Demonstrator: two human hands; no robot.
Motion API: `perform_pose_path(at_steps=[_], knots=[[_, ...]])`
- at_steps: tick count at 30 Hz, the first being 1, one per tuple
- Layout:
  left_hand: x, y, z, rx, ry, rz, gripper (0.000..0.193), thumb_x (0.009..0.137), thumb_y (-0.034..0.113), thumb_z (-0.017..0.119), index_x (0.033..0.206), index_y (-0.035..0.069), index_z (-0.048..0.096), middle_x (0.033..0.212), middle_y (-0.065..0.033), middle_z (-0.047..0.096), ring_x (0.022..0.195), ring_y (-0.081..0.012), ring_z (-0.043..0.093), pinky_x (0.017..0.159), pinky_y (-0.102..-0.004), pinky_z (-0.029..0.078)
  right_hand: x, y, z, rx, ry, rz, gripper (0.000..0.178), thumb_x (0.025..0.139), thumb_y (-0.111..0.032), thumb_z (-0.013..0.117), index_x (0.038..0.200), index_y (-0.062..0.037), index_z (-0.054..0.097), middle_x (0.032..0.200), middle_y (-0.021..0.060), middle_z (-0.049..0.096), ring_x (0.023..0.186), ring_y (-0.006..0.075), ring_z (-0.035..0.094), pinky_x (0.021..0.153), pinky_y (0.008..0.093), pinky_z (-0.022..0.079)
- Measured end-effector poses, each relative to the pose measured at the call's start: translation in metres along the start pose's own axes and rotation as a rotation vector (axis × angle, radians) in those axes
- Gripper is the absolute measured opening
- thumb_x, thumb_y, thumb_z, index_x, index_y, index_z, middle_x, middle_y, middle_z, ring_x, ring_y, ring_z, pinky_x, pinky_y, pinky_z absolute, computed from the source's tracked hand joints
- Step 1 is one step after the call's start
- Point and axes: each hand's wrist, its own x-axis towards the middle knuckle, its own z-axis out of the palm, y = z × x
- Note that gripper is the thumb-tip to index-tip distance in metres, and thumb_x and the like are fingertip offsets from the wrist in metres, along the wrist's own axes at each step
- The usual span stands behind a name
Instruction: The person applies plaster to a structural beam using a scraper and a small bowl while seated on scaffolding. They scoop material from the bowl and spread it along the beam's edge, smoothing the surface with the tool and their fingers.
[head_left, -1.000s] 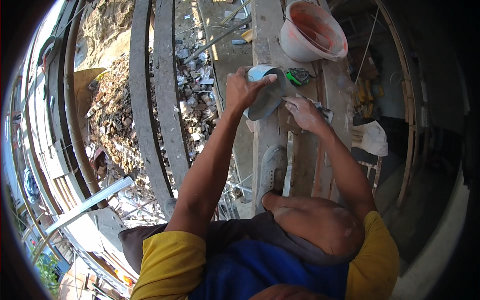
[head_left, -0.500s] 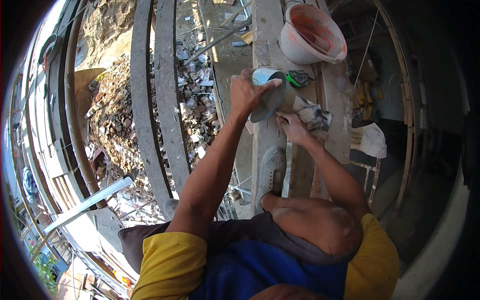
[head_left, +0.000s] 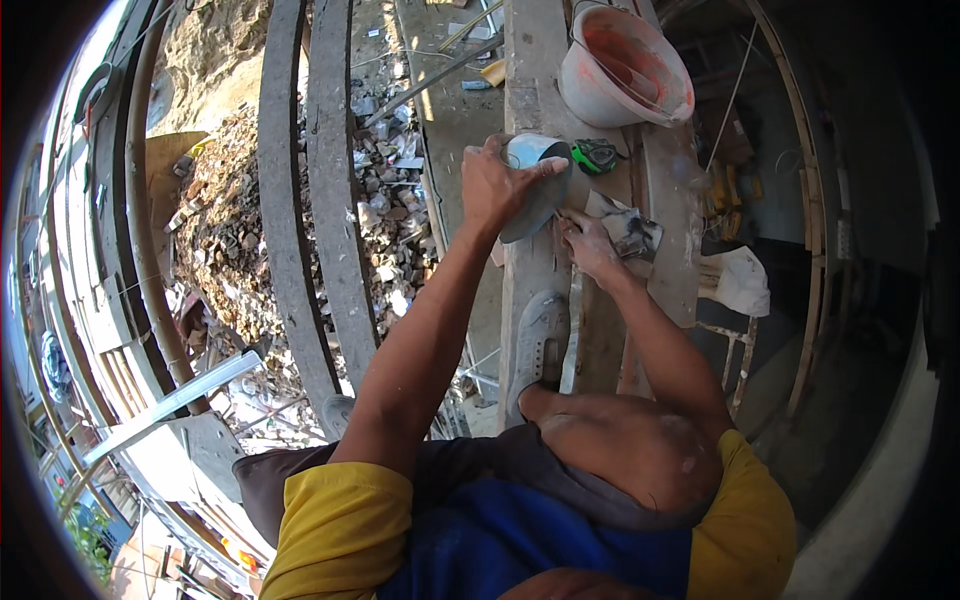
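Observation:
My left hand (head_left: 497, 187) is closed around a pale blue and white cylinder (head_left: 527, 150) with a flat grey rounded piece (head_left: 536, 208) at its near side; its exact kind is unclear. The thumb lies across the top edge. Close by on the right, my right hand (head_left: 592, 247) has its fingers pinched at the grey piece's lower right edge. What they grip is too small to make out. A sheet with a dark and white picture (head_left: 628, 232) lies just beyond those fingers. The green and black tape measure (head_left: 595, 156) rests on the plank right of the cylinder.
A white bucket (head_left: 585, 85) stained orange inside stands on the planks at the far end. My grey shoe (head_left: 541, 335) is on the plank (head_left: 530, 275). Left of it, narrow beams (head_left: 290, 200) cross above rubble (head_left: 235, 220). A white sack (head_left: 740, 282) hangs at the right.
My right hand has shifted slightly up and right beside the grey piece. The grey piece has turned a little in my left hand, whose grip stays the same.

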Motion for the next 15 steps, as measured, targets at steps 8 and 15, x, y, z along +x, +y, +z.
perform_pose_path(at_steps=[8, 15], knots=[[0.0, 0.002, 0.002, 0.012, -0.009, -0.033, 0.097, 0.052, 0.067, 0.084, 0.116, -0.004, 0.063, 0.106, -0.0318, 0.059, 0.1, -0.0427, 0.062, 0.085, -0.0467, 0.051, 0.018, 0.004, -0.009, -0.117, 0.094, -0.233, 0.029, 0.098, -0.02, 0.053, 0.119, -0.0033, 0.063, 0.068, -0.0019, 0.05, 0.055, 0.0074, 0.043, 0.049, 0.0265, 0.036], [0.003, -0.006, -0.004, 0.058, 0.046, 0.079, 0.092, 0.059, 0.06, 0.085, 0.11, -0.013, 0.062, 0.087, -0.024, 0.071, 0.082, -0.0297, 0.071, 0.074, -0.0376, 0.056, -0.006, -0.026, -0.011, 0.15, -0.164, 0.218, 0.022, 0.099, -0.02, 0.051, 0.107, -0.0041, 0.064, 0.07, -0.0022, 0.049, 0.054, 0.0067, 0.038, 0.047, 0.0251, 0.033]])
